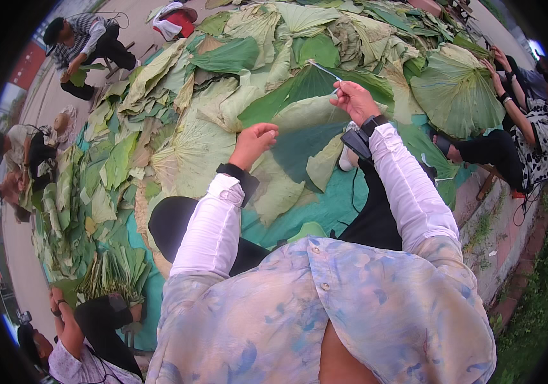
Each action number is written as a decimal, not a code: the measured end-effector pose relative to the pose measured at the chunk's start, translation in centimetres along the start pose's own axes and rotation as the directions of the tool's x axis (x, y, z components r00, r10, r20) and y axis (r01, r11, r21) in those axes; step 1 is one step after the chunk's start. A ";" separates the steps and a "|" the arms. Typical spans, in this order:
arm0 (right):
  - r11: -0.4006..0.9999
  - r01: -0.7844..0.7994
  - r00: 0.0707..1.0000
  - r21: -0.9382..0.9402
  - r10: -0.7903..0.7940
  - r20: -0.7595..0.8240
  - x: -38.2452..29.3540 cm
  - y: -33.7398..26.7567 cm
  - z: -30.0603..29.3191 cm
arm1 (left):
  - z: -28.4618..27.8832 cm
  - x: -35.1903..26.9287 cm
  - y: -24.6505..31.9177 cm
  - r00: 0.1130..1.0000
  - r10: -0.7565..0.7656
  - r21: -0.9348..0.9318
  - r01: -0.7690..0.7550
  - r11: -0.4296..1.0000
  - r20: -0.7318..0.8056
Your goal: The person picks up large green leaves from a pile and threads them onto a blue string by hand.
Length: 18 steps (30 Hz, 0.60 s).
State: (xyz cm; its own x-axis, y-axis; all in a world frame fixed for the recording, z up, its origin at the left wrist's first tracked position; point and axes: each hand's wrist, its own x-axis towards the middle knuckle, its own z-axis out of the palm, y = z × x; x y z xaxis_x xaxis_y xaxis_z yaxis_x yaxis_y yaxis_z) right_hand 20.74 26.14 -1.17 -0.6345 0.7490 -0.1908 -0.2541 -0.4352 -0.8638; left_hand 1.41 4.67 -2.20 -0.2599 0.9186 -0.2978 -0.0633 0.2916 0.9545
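My right hand [353,101] is raised over the pile and pinches a thin, pale, strip-like item [323,70], whose far end reaches up and left across a large green lotus leaf [281,98]. The picture does not settle what this item is. My left hand [255,144] hangs to the left with fingers slightly curled and parted, nothing visible in it. Below it lie a broad pale lotus leaf [197,149] and a torn leaf piece [274,192]. A smaller leaf piece [324,163] rests between my arms, above the teal ground sheet [346,192].
Lotus leaves [255,29] are heaped ahead and leftward. A co-worker at right holds a big leaf [461,91]; several others sit along the left. A bundle of folded leaves [115,271] stands lower left. A concrete edge [490,230] runs along the right.
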 end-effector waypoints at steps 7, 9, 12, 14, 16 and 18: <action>0.940 -0.341 0.938 -0.019 0.342 0.053 -4.6 20.3 4.3 | -2.5 -0.2 -8.1 0.964 -0.209 -0.118 0.191 0.975 -0.168; 0.790 -0.457 0.840 -0.409 0.535 0.094 -6.6 23.9 3.4 | -2.6 -0.8 -11.5 0.927 -0.316 -0.186 0.281 0.942 -0.201; 0.731 -0.401 0.802 -0.552 0.572 0.174 -7.6 26.4 3.4 | -1.5 -1.7 -15.5 0.863 -0.495 -0.235 0.462 0.855 -0.105; 0.706 -0.411 0.768 -0.577 0.609 0.197 -8.0 27.0 3.6 | 0.2 -2.2 -17.3 0.830 -0.542 -0.235 0.506 0.830 -0.128; 0.695 -0.431 0.767 -0.575 0.618 0.173 -8.0 27.3 3.4 | 1.1 -2.5 -18.6 0.825 -0.547 -0.271 0.499 0.823 -0.142; 0.690 -0.466 0.778 -0.554 0.617 0.114 -8.0 27.2 3.0 | 1.4 -2.0 -19.6 0.867 -0.437 -0.197 0.397 0.896 -0.240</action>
State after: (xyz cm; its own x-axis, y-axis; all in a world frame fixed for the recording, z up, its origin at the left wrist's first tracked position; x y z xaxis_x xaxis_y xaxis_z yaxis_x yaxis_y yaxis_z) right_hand 16.71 6.79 -21.78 -0.7342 0.2571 -0.6284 0.5245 -0.3728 -0.7654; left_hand 4.53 -2.54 -20.36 -0.4289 0.6051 -0.6708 -0.3501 0.5731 0.7409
